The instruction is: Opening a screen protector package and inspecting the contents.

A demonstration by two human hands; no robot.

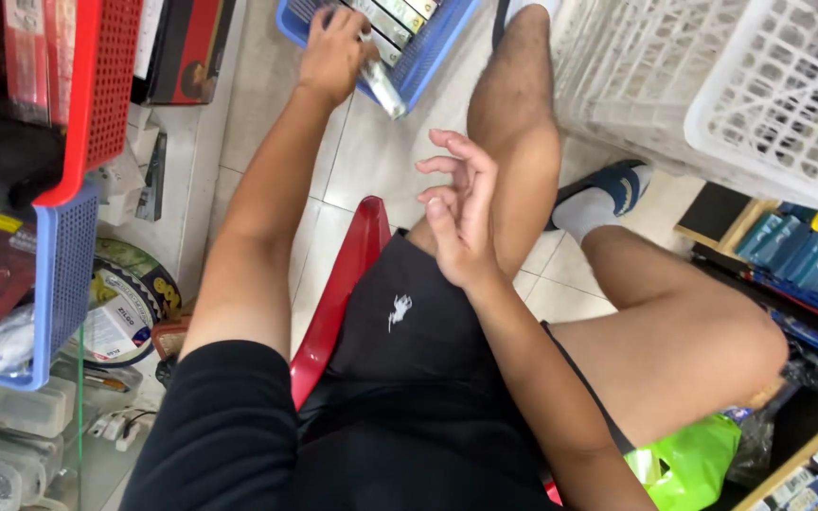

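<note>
Head view: the person sits on a red stool (338,293) with both knees spread, which places the blue basket (433,52) on the tiled floor (371,161) within reach of an extended arm. The left hand (333,52) reaches forward to the near edge of that basket and its fingers (357,33) are closed around a slim silvery packet (385,87). The packet lies partly over the basket rim, with its lower end projecting outward over the floor. Its long axis runs diagonally, from upper left at the hand to lower right, and the free end points toward the person's knee; the grip sits at the upper end, probably because that end stands level with the row of similar flat packets (395,19) packed side by side in the basket. The right hand (461,218) hovers above the right thigh, palm turned inward, fingers (452,156) spread loosely and lightly curled, holding nothing. A white lattice basket (712,85) stands at upper right beside the foot in a blue sandal (617,185). At left, a red mesh tray (97,95) and a blue mesh tray (63,274) hold goods on shelving. A green bag (688,464) lies near the right knee.
</note>
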